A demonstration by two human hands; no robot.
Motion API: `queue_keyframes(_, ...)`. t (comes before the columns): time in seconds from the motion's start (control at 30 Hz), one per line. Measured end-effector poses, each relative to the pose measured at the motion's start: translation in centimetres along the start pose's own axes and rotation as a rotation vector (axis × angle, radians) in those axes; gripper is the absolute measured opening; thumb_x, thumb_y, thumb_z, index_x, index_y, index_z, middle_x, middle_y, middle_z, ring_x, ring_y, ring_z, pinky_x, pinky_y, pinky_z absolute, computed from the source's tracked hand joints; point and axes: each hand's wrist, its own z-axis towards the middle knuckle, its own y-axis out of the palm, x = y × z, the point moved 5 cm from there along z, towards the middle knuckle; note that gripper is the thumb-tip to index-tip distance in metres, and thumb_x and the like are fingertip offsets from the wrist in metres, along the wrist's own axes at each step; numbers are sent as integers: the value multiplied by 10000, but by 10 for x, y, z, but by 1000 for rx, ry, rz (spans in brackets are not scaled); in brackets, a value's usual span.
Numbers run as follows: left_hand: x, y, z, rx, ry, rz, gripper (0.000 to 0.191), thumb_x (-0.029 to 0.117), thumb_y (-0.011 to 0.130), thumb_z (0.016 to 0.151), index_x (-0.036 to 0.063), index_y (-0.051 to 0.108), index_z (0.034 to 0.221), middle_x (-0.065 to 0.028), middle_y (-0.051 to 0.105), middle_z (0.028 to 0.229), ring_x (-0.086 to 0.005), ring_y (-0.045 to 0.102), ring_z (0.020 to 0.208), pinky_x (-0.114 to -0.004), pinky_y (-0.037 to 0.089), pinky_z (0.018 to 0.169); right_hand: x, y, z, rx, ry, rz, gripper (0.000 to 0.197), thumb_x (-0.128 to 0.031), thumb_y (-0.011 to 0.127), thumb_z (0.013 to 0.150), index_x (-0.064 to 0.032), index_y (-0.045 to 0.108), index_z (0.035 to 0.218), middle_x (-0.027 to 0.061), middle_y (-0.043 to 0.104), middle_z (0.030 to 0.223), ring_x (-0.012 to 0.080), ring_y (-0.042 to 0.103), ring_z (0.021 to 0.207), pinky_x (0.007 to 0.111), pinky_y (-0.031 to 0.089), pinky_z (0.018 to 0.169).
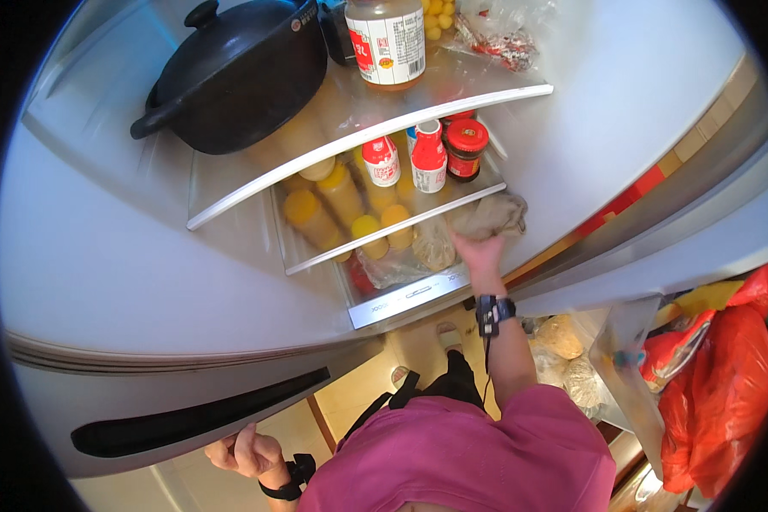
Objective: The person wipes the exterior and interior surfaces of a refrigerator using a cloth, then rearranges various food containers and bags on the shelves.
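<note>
My right hand (480,251) reaches into the lower part of an open refrigerator and holds a grey-brown cloth (491,216) against the inner right wall, by the end of a glass shelf's white front edge (400,225). Its fingers are partly hidden by the cloth. Just left of it lies a plastic bag with pale contents (434,246). My left hand (246,451) is low on the left, beside the refrigerator's outer edge under a long dark handle recess (201,416); its fingers are curled and nothing is seen in them.
A black lidded pot (237,77) and a large labelled jar (387,45) stand on the upper shelf. Below are red-and-white bottles (429,157), a red-lidded jar (466,150) and several yellow-capped bottles (307,211). The open door on the right holds red plastic bags (729,384).
</note>
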Motion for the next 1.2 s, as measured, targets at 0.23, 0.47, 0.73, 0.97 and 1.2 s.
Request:
queue_keyframes(0.23,2,3,2,11,33,24,279,-100,465,653,18,680,785,-100,477,1003,-211,472,793,-313,400,760,-8,18,64,-191,-67,62,565,-505,428,937,-150,470,1374,44,473,1432,267,413,1330,482,277,1135)
queue_keyframes(0.47,1,2,2,49,-8,-23,250,-84,460,661,-12,672,774,-120,496,1065,-193,469,737,-311,392,722,98,24,3,15,211,2,525,-501,440,925,-156,527,1312,47,524,1376,274,460,1283,499,328,1101)
queue_keyframes(0.73,1,6,3,30,-14,-51,274,-89,433,670,-22,674,784,-106,470,1044,-183,459,740,-300,387,710,166,20,-7,-245,458,108,561,-493,409,939,-123,502,1351,95,482,1425,319,431,1320,508,311,1121)
queue_keyframes(0.97,2,7,3,60,-4,-80,283,-110,429,668,-24,672,784,-98,465,1039,-185,457,750,-301,397,702,232,2,-20,-513,779,181,464,-444,401,965,-105,554,1241,60,535,1344,254,489,1242,431,327,1117)
queue_keyframes(1.2,7,5,12,8,20,-35,315,-111,466,619,19,693,794,-80,471,981,-198,464,769,-297,404,714,260,-19,-67,-287,696,-432,360,-325,334,999,-125,574,1177,46,609,1200,186,584,1065,347,471,955)
